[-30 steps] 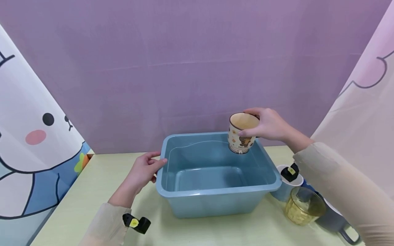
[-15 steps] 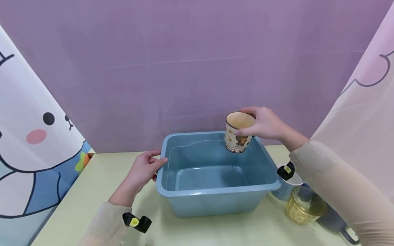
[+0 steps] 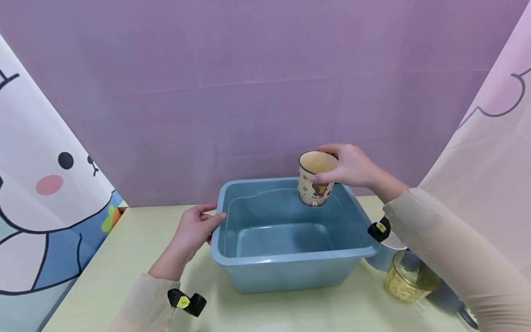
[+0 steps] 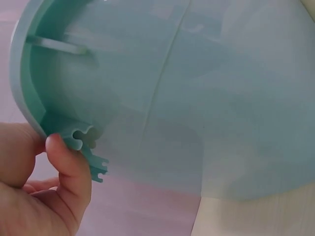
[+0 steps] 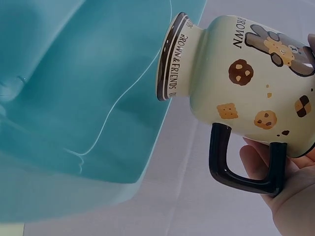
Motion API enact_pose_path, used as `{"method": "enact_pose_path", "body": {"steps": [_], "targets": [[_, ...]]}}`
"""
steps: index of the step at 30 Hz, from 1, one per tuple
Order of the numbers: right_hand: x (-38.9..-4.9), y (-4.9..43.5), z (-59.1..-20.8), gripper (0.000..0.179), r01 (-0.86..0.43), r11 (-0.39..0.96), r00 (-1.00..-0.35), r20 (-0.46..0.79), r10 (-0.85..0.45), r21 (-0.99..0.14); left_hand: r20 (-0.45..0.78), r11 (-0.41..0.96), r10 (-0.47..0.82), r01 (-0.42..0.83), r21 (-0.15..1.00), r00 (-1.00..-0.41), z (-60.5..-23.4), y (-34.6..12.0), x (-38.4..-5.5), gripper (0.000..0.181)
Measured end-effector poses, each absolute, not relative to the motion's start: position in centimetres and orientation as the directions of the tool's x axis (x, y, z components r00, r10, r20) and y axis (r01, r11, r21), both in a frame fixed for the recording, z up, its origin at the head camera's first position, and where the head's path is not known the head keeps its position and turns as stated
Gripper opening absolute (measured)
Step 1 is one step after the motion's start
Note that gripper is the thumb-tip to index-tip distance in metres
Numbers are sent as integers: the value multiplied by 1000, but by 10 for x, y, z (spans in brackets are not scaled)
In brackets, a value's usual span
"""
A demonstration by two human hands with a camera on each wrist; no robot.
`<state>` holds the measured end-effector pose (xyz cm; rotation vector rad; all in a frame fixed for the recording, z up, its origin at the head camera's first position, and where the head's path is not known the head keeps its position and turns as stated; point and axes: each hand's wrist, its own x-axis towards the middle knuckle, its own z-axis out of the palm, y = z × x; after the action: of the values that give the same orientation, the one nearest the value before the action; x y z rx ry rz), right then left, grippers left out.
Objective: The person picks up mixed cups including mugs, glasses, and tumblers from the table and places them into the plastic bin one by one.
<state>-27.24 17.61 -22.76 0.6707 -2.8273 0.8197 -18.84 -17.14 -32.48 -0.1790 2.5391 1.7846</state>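
The cream mug (image 3: 309, 186) sits near its dark rim between the grasping thumb and fingers of the right hand (image 3: 352, 167), almost upright over the far right part of the blue basin (image 3: 290, 275), black handle (image 5: 241, 181) beside the palm; the left hand's (image 3: 192, 230) fingers pinch the basin's left rim on the desk (image 3: 108, 249)

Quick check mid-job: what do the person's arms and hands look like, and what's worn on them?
The left hand and right hand are ungloved. Both arms wear long beige sleeves. By each cuff sits a small black device, left and right, with a yellow label; its marking is too small to read.
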Motion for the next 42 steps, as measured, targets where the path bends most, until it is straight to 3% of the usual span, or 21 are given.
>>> {"method": "enact_pose_path", "body": {"steps": [21, 42], "targets": [[-275, 173, -228, 82, -448, 751, -894, 229, -385, -485, -102, 310, -161, -148, 939, -982, -324, -157, -191, 43], [-279, 156, -227, 85, -461, 733, -884, 184, -431, -500, -102, 307, -69, -119, 944, -992, -325, -160, -189, 38]]}}
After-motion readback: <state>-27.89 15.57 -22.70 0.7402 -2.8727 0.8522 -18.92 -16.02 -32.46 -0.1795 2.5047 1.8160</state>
